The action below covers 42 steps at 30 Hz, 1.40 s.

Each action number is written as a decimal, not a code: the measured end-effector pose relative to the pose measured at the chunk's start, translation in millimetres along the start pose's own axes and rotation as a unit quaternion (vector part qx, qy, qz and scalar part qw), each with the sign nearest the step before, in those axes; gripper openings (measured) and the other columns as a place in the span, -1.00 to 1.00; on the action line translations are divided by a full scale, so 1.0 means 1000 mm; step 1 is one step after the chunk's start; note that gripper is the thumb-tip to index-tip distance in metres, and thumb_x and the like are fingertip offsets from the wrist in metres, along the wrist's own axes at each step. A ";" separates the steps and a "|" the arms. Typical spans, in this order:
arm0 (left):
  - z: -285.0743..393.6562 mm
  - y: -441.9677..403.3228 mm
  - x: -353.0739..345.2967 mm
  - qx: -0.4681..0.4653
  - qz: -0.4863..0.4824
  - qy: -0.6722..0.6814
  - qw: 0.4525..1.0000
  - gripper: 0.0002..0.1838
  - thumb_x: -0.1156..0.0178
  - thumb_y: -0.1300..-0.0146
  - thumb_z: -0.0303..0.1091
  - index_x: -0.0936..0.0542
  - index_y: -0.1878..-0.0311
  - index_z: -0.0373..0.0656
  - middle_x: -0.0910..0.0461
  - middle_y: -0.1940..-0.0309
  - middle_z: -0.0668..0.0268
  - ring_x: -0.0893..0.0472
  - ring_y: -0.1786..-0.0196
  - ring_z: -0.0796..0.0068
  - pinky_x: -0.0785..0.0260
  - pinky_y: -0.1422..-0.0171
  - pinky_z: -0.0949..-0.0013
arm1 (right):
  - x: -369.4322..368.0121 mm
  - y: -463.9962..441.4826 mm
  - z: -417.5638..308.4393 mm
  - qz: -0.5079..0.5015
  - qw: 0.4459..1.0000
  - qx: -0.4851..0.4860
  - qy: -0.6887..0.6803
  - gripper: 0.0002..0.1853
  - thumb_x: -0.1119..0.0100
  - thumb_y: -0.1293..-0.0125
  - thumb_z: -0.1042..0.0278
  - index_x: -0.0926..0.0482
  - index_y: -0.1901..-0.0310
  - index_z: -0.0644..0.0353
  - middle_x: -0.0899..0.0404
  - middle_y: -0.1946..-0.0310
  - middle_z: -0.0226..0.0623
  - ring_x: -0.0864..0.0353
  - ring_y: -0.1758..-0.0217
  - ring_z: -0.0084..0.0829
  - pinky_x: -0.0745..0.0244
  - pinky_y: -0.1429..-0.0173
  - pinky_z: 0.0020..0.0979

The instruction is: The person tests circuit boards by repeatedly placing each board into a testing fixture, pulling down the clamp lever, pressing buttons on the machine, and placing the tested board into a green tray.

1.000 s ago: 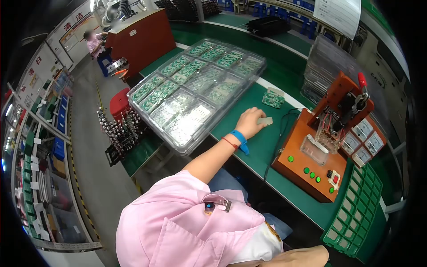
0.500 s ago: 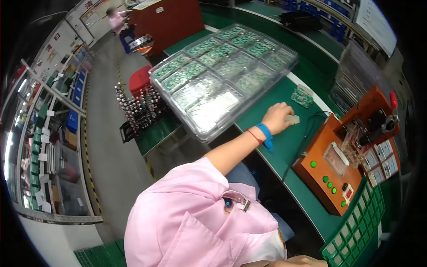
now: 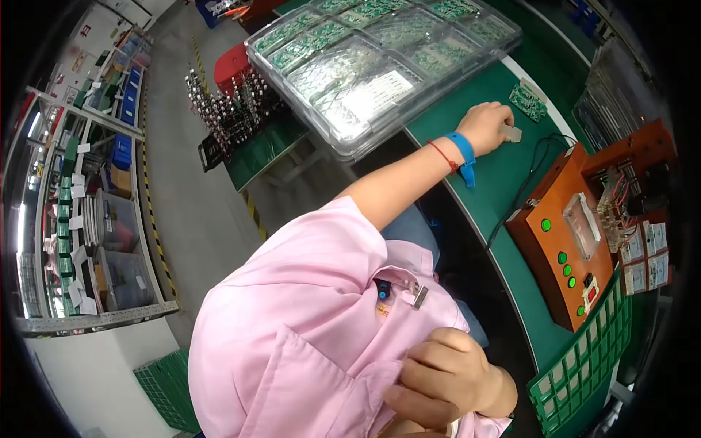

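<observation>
My left hand (image 3: pixel 488 125), with a blue strap (image 3: pixel 464 155) at the wrist, rests on the green bench top (image 3: pixel 478 197). Its fingers are closed on a small pale piece (image 3: pixel 513 134). Just beyond it lies a green circuit board (image 3: pixel 527 102). In front of my chest, my right hand (image 3: pixel 447 376) is raised with its fingers curled against the pink shirt (image 3: pixel 292 292). Whatever its fingers may hold is hidden.
A clear tray of circuit boards (image 3: pixel 380 139) covers the far left of the bench. An orange fixture (image 3: pixel 544 252) with green buttons stands at the right, a black cable beside it. Below it is a green grid tray (image 3: pixel 584 365). Shelves (image 3: pixel 157 306) stand left.
The view has turned down and to the right. My right hand has come up from the bottom edge to my chest. My left hand still holds the pale piece beside the board.
</observation>
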<state>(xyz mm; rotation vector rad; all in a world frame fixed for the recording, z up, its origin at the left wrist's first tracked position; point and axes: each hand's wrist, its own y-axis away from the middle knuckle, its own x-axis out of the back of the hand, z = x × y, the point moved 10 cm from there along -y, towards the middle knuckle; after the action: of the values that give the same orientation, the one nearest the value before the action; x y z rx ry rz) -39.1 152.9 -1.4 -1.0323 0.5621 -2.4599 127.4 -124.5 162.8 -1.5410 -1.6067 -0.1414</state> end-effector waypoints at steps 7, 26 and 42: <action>-0.006 -0.001 0.008 0.035 0.041 0.120 0.991 -0.82 -0.32 -0.07 -0.45 -0.58 0.24 -0.23 -0.63 0.34 0.12 -0.65 0.25 0.27 -0.47 0.16 0.33 | 0.025 0.090 0.048 0.183 0.938 -0.201 0.215 -0.67 -0.32 0.10 0.47 -0.63 0.19 0.14 -0.54 0.26 -0.31 -0.57 0.26 -0.35 -0.40 0.19 -0.32; 0.254 0.037 -0.049 -0.393 -0.128 -0.096 0.906 -0.63 -0.10 -0.07 -0.51 -0.56 -0.01 -0.29 -0.63 0.11 0.12 -0.62 0.04 0.16 -0.49 -0.04 0.26 | 0.130 0.361 0.017 0.639 0.474 -0.336 0.505 -0.80 0.02 -0.27 0.73 -0.58 0.18 0.33 -0.58 0.32 -0.22 -0.56 0.35 -0.42 -0.48 0.24 -0.45; 0.235 0.043 -0.069 -0.289 -0.175 -0.096 0.936 -0.55 -0.18 -0.18 -0.42 -0.47 -0.16 -0.30 -0.50 -0.10 0.01 -0.48 -0.18 0.02 -0.29 -0.33 0.15 | 0.134 0.371 0.053 0.604 0.556 -0.419 0.388 -0.81 0.04 -0.21 0.75 -0.58 0.27 0.36 -0.56 0.35 -0.23 -0.52 0.44 -0.51 -0.42 0.33 -0.52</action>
<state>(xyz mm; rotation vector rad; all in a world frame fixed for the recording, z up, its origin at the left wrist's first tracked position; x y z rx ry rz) 187.7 104.3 88.8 -1.7094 1.1657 -2.4942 438.0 92.3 41.4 -2.4205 0.5629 -0.7493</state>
